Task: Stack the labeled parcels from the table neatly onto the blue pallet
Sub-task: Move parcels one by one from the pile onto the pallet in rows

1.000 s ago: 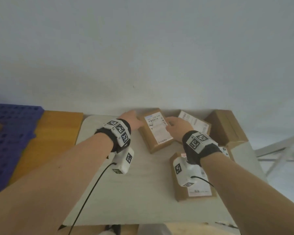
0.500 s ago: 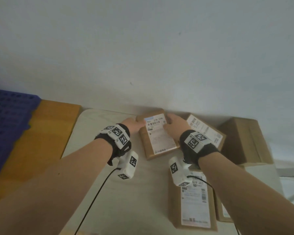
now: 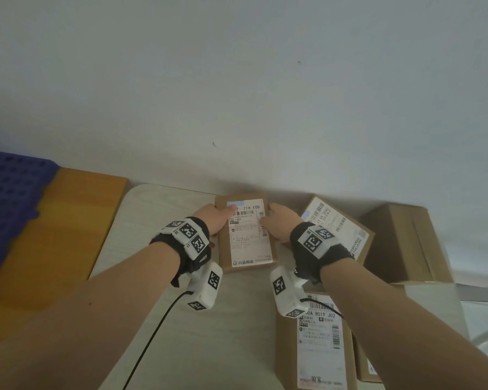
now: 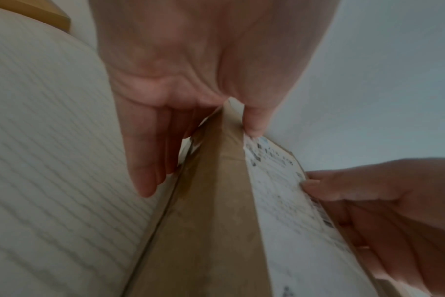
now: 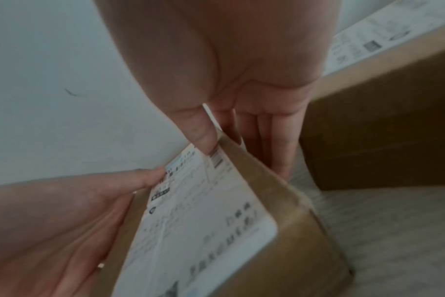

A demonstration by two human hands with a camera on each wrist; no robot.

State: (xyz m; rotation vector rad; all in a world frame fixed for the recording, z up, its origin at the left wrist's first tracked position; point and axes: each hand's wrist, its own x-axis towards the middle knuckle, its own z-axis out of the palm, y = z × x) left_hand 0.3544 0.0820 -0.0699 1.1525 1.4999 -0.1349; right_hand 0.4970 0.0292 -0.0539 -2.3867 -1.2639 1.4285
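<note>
While gripped at both sides, small brown cardboard parcel with white label (image 3: 247,235) pinched by left hand (image 3: 213,220) and right hand (image 3: 279,225), thumbs on top, pale table (image 3: 158,215) beneath.

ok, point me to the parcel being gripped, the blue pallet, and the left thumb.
gripped parcel (image 3: 248,237): head view, middle of its white label.
blue pallet (image 3: 9,198): head view, grid top at far left.
left thumb (image 4: 253,122): left wrist view, thumb tip on the parcel's top edge.
</note>
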